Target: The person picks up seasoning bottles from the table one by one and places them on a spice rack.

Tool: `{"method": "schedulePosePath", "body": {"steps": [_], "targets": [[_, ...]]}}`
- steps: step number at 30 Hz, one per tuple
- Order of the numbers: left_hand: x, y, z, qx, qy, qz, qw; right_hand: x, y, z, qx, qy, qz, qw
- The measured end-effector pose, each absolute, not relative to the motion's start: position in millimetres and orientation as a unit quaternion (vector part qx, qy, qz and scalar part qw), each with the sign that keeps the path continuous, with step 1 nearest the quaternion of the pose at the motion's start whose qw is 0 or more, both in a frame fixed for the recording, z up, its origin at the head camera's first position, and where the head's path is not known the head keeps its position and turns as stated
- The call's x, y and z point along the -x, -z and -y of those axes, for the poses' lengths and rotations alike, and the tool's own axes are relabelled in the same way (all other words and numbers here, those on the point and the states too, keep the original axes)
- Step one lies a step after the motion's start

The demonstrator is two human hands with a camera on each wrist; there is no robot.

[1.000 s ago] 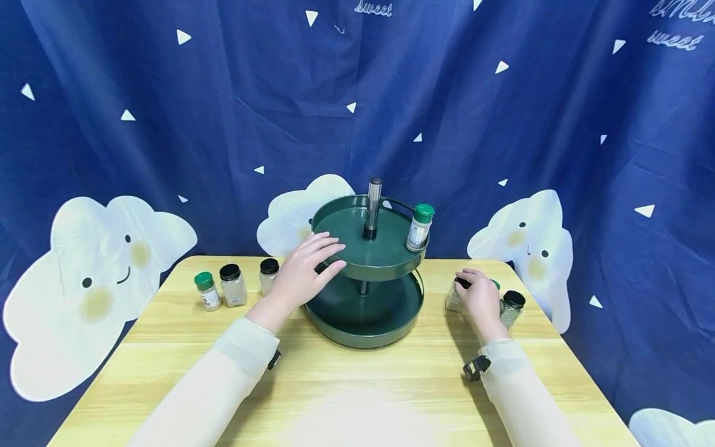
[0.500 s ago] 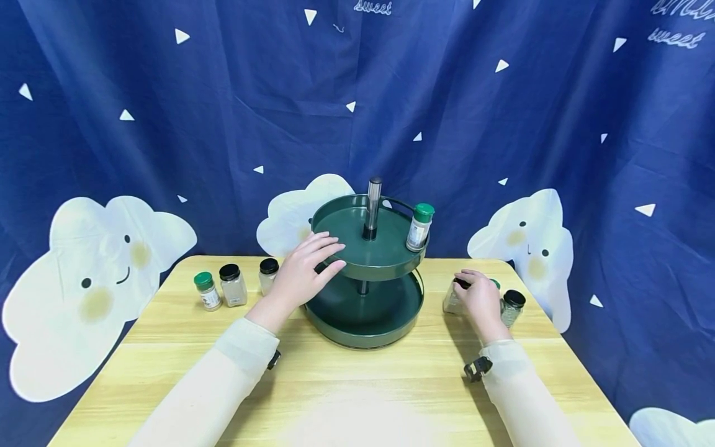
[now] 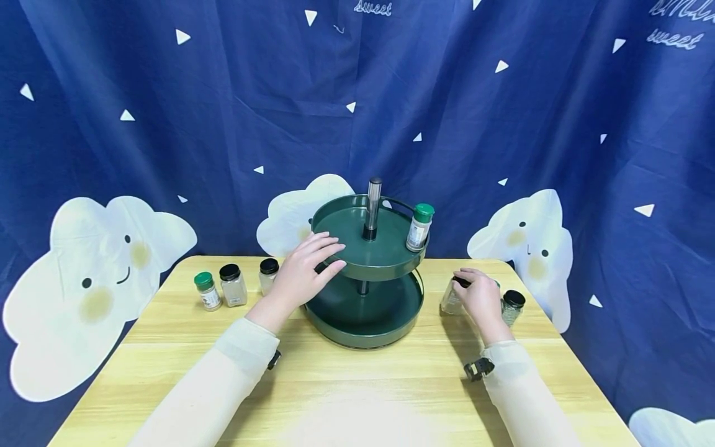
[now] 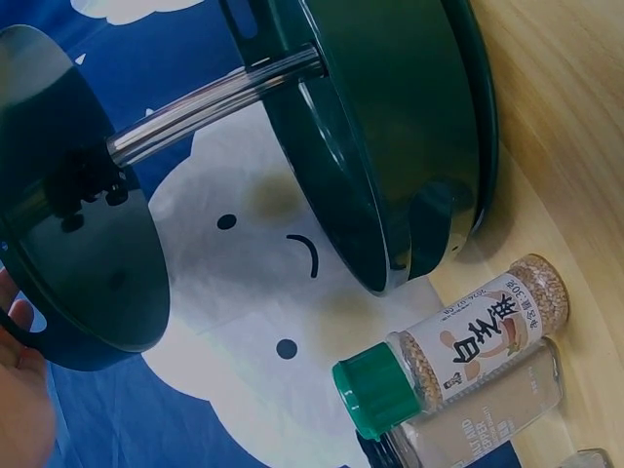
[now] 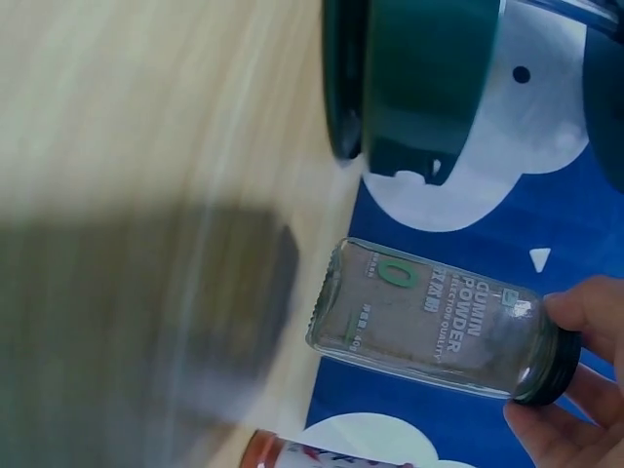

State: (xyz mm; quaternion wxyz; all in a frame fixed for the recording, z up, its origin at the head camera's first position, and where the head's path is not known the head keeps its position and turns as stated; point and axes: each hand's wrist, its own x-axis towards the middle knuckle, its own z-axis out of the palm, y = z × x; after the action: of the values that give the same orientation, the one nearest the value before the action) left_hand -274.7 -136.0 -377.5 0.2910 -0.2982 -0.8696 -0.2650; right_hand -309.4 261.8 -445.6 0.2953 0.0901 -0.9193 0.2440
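In the head view my right hand (image 3: 479, 299) pinches the black lid of a glass spice jar (image 3: 451, 300) to the right of the two-tier rack. The right wrist view shows this cumin powder jar (image 5: 419, 317), full of brown powder, with thumb and fingers at its lid. Whether its base touches the table, I cannot tell. My left hand (image 3: 308, 268) lies at the left rim of the dark green upper tray (image 3: 363, 223), fingers loosely extended. In the left wrist view its fingers (image 4: 19, 314) are beside the tray's handle slot. A green-capped shaker (image 3: 419, 228) stands on that tray's right side.
On the table's left stand a green-capped shaker (image 3: 207, 292) and two black-lidded jars, one (image 3: 233, 287) beside it, the other (image 3: 268, 274) nearer my left hand. Behind my right hand are another black-lidded jar (image 3: 512, 308) and a partly hidden green cap. The lower tray (image 3: 363, 338) rests on the table.
My right hand and the cumin jar have shifted slightly left, toward the rack. My left hand and the rack stay where they were.
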Motion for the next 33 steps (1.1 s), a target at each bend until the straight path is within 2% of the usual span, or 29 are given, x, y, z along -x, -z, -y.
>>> {"method": "schedulePosePath", "body": {"steps": [33], "targets": [[276, 379, 136, 0.300, 0.270, 0.867, 0.294, 288, 397, -241, -0.111, -0.250, 0.901, 0.337]]}}
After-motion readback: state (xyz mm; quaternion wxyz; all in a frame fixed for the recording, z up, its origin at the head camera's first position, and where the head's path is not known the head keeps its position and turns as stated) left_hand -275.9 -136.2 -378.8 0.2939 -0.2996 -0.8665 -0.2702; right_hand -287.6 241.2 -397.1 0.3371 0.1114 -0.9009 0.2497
